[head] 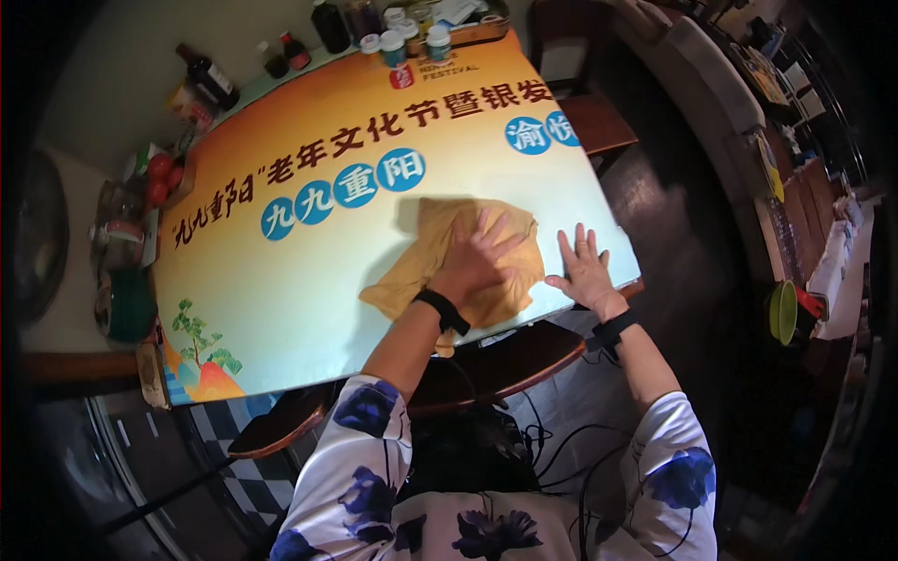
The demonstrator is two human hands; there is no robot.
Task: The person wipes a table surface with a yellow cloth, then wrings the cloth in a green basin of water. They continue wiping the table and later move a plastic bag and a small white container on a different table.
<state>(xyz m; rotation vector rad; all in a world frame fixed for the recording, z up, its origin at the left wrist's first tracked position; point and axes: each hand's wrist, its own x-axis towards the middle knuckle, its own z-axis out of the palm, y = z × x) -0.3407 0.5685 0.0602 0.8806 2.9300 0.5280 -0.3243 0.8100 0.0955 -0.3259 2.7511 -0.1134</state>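
A yellow-orange cloth (414, 270) lies spread and creased near the front edge of a table with a printed cover (295, 301). My left hand (479, 254) rests on the cloth with its palm down and fingers spread. To the right of the cloth, my right hand (584, 270) lies flat on the pale part of the cover near its right front corner, fingers apart. Each wrist bears a black band. One lower corner of the cloth hangs over the table's front edge.
Bottles (210, 77) and white-lidded jars (393, 49) stand along the far edge, beside a tray (484, 31). Red round items (161, 168) and a green container (126, 305) are at the left. Dark wooden seats (505, 365) adjoin the front edge; cables (561, 449) hang below.
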